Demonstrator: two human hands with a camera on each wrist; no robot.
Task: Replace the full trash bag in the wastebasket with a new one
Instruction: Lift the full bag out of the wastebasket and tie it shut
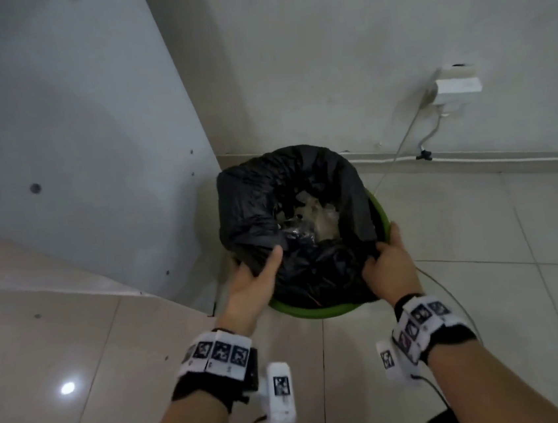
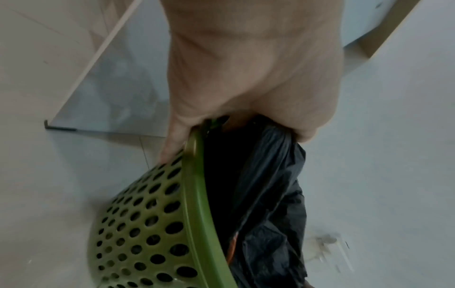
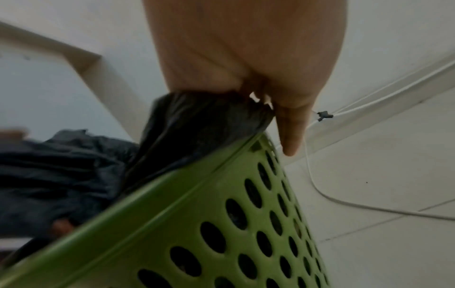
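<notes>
Wastebasket (image 1: 315, 312): green, w/ round-hole pattern on wall. Trash bag (image 1: 253, 207): black, glossy. Floor (image 1: 480, 241): pale off-white tiles, thin dark grout lines. Wristbands (image 1: 217, 354): white w/ black square markers. Cable (image 1: 399, 154) at 2 o'clock: white.

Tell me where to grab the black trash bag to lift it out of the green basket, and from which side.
Grip the black trash bag by its loose top edge where it has come off the green basket rim. The left hand and right hand already pinch it there, coming from above on the near side; gathering both sides probably closes it.
</notes>
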